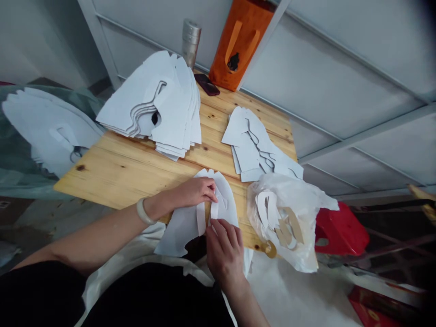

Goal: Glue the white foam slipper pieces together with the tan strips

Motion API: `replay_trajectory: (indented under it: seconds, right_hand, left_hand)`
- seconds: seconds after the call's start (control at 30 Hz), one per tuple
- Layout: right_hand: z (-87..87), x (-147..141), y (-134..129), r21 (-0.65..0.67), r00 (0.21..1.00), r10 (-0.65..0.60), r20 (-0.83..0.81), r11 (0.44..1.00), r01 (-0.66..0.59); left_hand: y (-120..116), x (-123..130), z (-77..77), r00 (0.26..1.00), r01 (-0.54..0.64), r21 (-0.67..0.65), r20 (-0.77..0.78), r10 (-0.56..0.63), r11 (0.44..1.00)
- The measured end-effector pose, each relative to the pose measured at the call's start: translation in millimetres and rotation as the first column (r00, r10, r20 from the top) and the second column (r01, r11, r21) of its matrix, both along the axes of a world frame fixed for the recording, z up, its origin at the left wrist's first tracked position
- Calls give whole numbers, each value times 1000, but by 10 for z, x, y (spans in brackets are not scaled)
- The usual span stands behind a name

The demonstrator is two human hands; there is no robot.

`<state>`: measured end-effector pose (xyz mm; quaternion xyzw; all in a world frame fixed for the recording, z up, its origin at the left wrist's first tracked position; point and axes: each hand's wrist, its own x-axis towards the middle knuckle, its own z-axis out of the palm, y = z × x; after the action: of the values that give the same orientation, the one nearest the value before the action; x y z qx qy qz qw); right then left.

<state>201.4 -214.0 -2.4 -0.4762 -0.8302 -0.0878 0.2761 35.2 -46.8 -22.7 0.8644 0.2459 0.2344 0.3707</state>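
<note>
Card cutout [177, 229] lies close as left hand [197, 190] and right hand [225, 254], grips pinching its slot edge, apparently steady it.

Hands [199, 190] [225, 252]: two; paper stacks [180, 104] [254, 147] [47, 122]: three; phone [207, 85]: one; orange bag [238, 45]: one.

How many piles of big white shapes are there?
3: tall pile by the phone, low pile behind the plastic bag, another pile left of the table. Some may be hidden.
</note>
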Motion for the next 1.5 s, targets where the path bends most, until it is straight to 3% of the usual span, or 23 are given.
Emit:
replay_trajectory:
  seconds: [0.47,1.23,1.5]
  right_hand:
    - [-20,21,-323,0,998,-19,-59,1000,19]
    - [-25,-17,-297,-49,995,-5,-104,999,0]
    - [11,26,-268,-86,995,-3,-103,996,-6]
  left_hand:
    - [22,-12,-41,1000,22,40,4,-22,999]
    - [12,-39,-5,999,32,67,-13,-31,997]
    - [-75,-31,101,999,23,133,-42,-18,991]
